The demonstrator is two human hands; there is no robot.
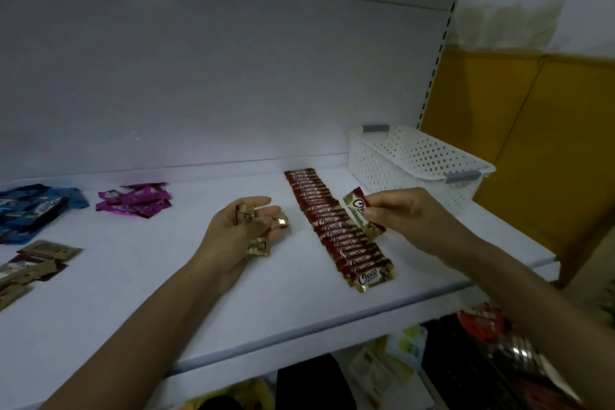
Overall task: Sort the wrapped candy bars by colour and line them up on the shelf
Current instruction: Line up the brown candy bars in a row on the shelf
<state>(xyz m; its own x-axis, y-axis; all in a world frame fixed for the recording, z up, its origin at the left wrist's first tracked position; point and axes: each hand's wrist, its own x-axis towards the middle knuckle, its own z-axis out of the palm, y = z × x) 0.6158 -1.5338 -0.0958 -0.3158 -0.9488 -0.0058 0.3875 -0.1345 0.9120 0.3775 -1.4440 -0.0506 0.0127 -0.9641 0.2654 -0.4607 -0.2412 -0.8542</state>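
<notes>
We pinch a brown-and-gold bar (361, 216) in our right hand (404, 218), just above the overlapped row (336, 233) right of centre on the shelf (166, 296). Our left hand (236, 233), at centre, cups several loose bars (258, 245) in curled fingers. If we set the bar down carelessly it would likely knock the shingled row askew. The loosely cupped bars may spill and mix with it.
</notes>
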